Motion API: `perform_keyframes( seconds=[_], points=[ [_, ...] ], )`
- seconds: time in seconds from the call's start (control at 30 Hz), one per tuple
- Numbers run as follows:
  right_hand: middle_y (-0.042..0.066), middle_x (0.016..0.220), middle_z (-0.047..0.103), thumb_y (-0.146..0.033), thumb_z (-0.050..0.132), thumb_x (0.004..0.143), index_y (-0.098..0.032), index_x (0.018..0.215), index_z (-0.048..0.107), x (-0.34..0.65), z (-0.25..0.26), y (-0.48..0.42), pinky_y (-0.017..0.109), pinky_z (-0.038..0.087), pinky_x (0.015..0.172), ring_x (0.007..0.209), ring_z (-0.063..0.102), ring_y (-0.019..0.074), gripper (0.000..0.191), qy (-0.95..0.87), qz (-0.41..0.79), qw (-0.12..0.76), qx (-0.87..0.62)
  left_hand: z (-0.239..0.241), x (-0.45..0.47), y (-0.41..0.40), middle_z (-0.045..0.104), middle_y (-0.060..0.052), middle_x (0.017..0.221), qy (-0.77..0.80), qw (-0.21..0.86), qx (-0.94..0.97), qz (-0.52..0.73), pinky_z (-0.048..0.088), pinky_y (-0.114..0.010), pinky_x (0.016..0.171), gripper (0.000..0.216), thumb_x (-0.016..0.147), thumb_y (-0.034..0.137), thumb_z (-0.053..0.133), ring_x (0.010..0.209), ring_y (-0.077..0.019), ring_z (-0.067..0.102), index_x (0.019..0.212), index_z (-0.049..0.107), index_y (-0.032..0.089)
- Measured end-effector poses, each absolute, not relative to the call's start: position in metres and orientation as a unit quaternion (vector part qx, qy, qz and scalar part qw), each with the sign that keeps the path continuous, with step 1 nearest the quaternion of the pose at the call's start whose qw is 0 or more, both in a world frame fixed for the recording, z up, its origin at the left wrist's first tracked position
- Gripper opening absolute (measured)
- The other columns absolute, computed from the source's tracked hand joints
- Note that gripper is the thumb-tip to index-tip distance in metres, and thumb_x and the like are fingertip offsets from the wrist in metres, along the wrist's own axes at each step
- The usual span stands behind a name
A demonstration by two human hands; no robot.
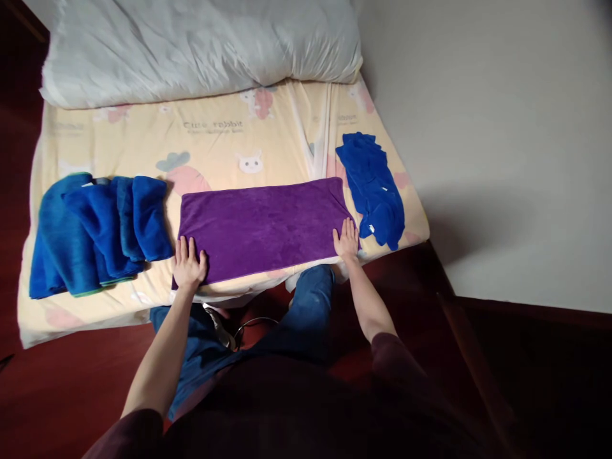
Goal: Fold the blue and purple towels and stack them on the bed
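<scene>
A purple towel (pixel 262 226) lies spread in a long rectangle near the front edge of the bed. Flat on its left end rests my left hand (pixel 189 262), fingers stretched out. My right hand (pixel 347 240) lies open on the towel's right end, close to the near corner. To the left is a row of overlapping blue towels (pixel 108 233), some with green edging. Just right of the purple towel sits a crumpled pile of blue cloths (pixel 373 191) with small white tags.
The bed has a yellow sheet (pixel 215 153) printed with rabbits and carrots. A thick pale quilt (pixel 201 51) lies folded across the far side. A plain wall (pixel 502 146) borders the bed's right side. A thin cable (pixel 258 320) shows below the front edge.
</scene>
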State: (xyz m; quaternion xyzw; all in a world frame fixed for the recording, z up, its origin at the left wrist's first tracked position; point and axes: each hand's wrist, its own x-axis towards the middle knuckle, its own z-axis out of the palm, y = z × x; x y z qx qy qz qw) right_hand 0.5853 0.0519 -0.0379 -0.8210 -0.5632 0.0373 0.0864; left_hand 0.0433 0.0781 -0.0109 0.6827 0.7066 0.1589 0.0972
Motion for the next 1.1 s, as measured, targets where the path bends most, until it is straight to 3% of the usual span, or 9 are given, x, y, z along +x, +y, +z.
perform_keyframes(
  seconds=[0.13,0.27,0.43,0.63,0.83,1.1],
  points=[
    [0.024,0.168,0.027,-0.035,0.027,0.104,0.001,0.16,0.033,0.57,-0.03,0.058,0.057,0.018,0.128,0.159,0.021,0.029,0.067,-0.561,0.046,0.082,-0.822,-0.011,0.048,0.078,0.02,-0.022,0.17,0.698,0.102,0.691,0.157,0.018,-0.058,0.127,0.071,0.1,0.042,0.032,0.161,-0.0333,0.011,0.161,0.032,0.005],
    [0.017,0.171,0.023,-0.032,0.03,0.105,-0.004,0.161,0.034,0.522,-0.014,0.079,0.054,0.013,0.13,0.161,0.016,0.0269,0.063,-0.66,0.076,0.088,-0.743,-0.013,0.075,0.085,0.02,-0.017,0.171,0.647,0.117,0.738,0.152,0.009,-0.057,0.13,0.067,0.102,0.038,0.031,0.161,-0.0302,0.008,0.161,0.035,0.008],
    [0.009,0.172,0.023,-0.033,0.03,0.107,-0.009,0.163,0.033,0.425,-0.005,0.126,0.046,0.008,0.133,0.161,0.015,0.0216,0.061,-0.782,0.124,0.119,-0.6,-0.01,0.155,0.114,0.022,-0.014,0.171,0.558,0.138,0.805,0.147,0.012,-0.051,0.132,0.064,0.104,0.038,0.032,0.161,-0.0273,0.011,0.161,0.037,0.01],
    [0.007,0.171,0.025,-0.024,0.03,0.106,-0.012,0.164,0.031,0.357,-0.024,0.176,0.045,0.009,0.133,0.161,0.014,0.0201,0.059,-0.794,0.15,0.107,-0.579,-0.032,0.21,0.168,0.03,-0.012,0.169,0.509,0.151,0.836,0.139,0.012,-0.05,0.132,0.063,0.102,0.031,0.031,0.16,-0.0267,0.017,0.16,0.037,0.009],
    [0.006,0.172,0.021,-0.045,0.031,0.109,-0.011,0.166,0.025,0.384,-0.033,0.2,0.044,0.009,0.133,0.162,0.012,0.0215,0.067,-0.785,0.138,0.109,-0.594,-0.04,0.176,0.199,0.023,-0.01,0.172,0.562,0.137,0.799,0.165,0.007,-0.051,0.132,0.065,0.103,0.044,0.035,0.161,-0.0284,0.011,0.161,0.038,0.014],
    [0.012,0.172,0.02,-0.045,0.029,0.108,-0.005,0.164,0.026,0.491,-0.041,0.219,0.044,0.008,0.133,0.161,0.014,0.0229,0.069,-0.71,0.102,0.107,-0.689,-0.028,0.096,0.228,0.02,-0.017,0.172,0.684,0.089,0.704,0.169,0.007,-0.054,0.129,0.073,0.102,0.052,0.034,0.161,-0.0324,0.008,0.161,0.036,0.008]
  ],
)
